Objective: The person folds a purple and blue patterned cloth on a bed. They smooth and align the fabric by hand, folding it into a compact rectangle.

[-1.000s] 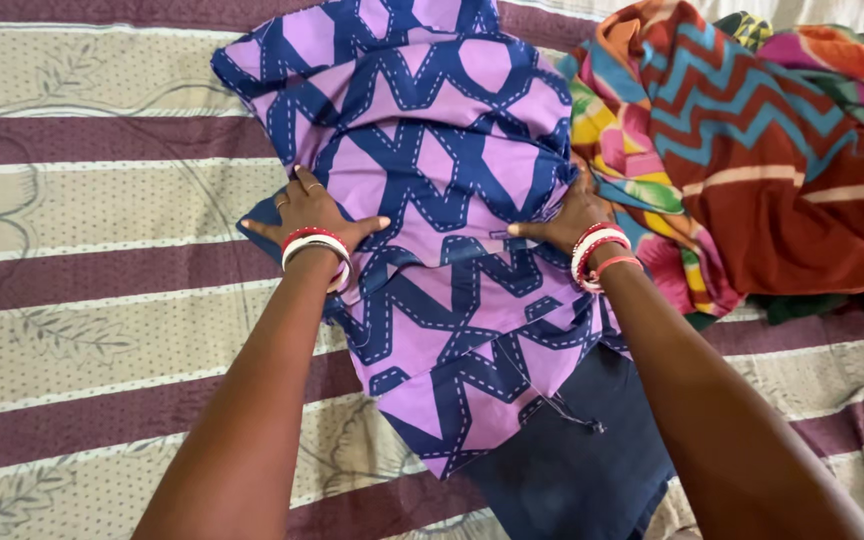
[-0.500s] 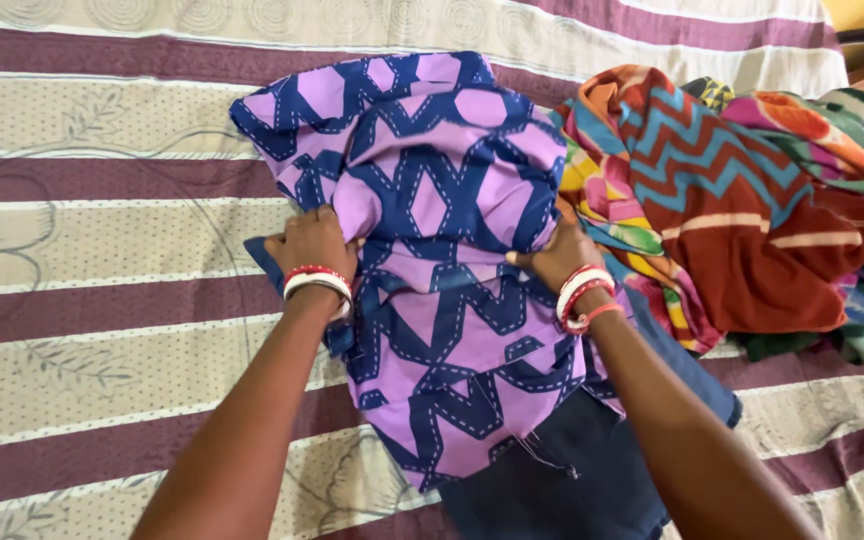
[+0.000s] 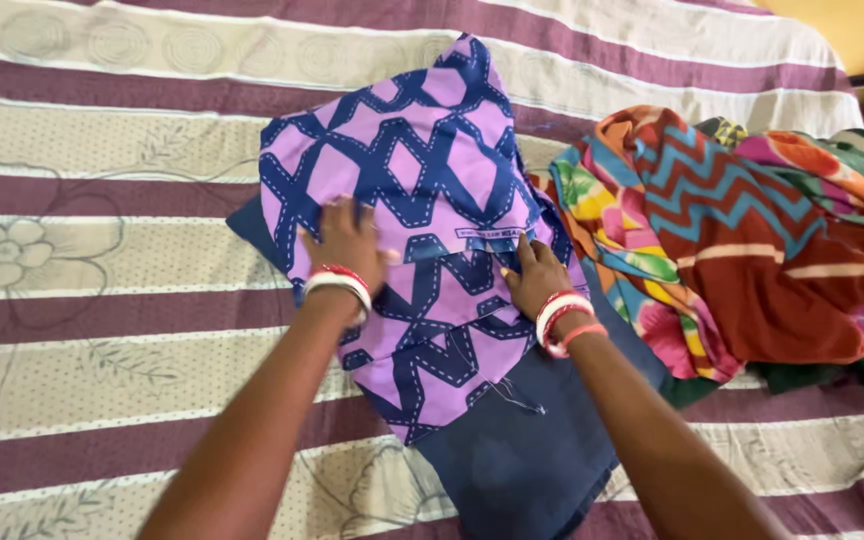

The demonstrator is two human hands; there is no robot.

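Right now the purple cloth with the dark blue geometric print (image 3: 412, 200) lies folded across the middle of the striped bedsheet (image 3: 102, 130), its upper part doubled over toward you and its lower corner resting on a plain navy cloth (image 3: 527, 460) beneath it. Your left hand (image 3: 347, 240) lies flat on the left part of the purple cloth, fingers spread and pressing down, grasping nothing. Your right hand (image 3: 532, 275) rests near the fold's right edge, fingers loosely curled against the fabric; whether they pinch it, you cannot tell from this view. Both wrists carry red and white bangles (image 3: 562, 320). Just beside the purple cloth, to your right, sits a crumpled heap of multicoloured zigzag fabric (image 3: 742, 230).
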